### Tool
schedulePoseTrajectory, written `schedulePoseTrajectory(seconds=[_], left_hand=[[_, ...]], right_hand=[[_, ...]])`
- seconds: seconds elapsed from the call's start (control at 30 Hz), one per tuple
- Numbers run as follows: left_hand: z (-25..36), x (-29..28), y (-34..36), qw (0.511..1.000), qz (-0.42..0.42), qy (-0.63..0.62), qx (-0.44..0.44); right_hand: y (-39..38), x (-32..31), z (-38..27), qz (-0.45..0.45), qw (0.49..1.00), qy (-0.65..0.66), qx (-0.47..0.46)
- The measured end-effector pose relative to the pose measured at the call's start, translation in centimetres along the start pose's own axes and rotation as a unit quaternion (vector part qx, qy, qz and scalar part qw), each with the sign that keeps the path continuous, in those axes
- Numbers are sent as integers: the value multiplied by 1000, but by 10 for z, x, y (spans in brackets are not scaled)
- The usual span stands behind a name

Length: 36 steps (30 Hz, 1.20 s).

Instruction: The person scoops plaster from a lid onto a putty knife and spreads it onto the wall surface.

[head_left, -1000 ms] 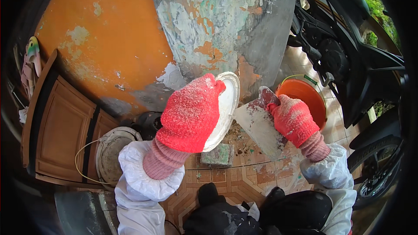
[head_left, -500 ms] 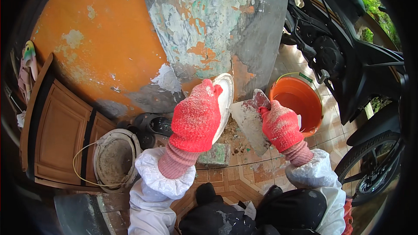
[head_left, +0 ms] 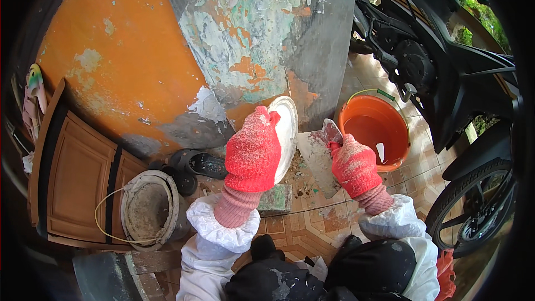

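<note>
My left hand (head_left: 253, 149), in a red knitted glove dusted with white, is closed on the edge of a round white lid (head_left: 287, 139), which is tilted up on its side. My right hand (head_left: 355, 166), gloved alike, grips a putty knife (head_left: 332, 132) whose small metal blade points up and left; a white end (head_left: 380, 152) sticks out on the hand's other side. Just left of this hand is a wide flat grey-white plate (head_left: 317, 161), smeared with residue. I cannot tell whether the right hand holds that too. In front stands a patchy, partly scraped pillar (head_left: 251, 39).
An orange bucket (head_left: 401, 120) stands beyond my right hand, near a motorcycle (head_left: 418, 67). At left are a crusted bucket (head_left: 127, 212), dark shoes (head_left: 206, 164) and a wooden panel (head_left: 81, 173). A block (head_left: 276, 199) sits on the tiled floor (head_left: 312, 226) among debris.
The view has shifted slightly, so the wall and buckets appear a little further left. My left hand with the lid has moved slightly closer to my right hand. Both grips look the same.
</note>
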State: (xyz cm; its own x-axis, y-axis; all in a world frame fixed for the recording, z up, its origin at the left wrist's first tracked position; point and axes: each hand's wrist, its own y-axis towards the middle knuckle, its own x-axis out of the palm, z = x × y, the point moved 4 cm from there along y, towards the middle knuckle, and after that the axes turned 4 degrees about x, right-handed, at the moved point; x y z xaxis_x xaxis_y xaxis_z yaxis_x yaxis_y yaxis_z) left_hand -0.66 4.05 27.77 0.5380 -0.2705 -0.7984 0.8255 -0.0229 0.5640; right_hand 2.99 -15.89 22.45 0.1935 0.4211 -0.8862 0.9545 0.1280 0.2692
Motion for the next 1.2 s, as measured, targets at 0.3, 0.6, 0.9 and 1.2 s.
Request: schedulePoseTrajectory(seconds=[0.3,0.6,0.9,1.2], left_hand=[[-10,-1,3,984,157,67,56],[-30,-8,-2,993,116,25,-4],[-44,-15,-26,979,161,-76,-101],[-34,-4,-37,951,158,-204,-173]], right_hand=[[-8,16,11,-102,993,20,56],[-18,28,27,-306,910,250,131],[10,18,53,-107,924,329,161],[1,14,20,-59,955,264,120]])
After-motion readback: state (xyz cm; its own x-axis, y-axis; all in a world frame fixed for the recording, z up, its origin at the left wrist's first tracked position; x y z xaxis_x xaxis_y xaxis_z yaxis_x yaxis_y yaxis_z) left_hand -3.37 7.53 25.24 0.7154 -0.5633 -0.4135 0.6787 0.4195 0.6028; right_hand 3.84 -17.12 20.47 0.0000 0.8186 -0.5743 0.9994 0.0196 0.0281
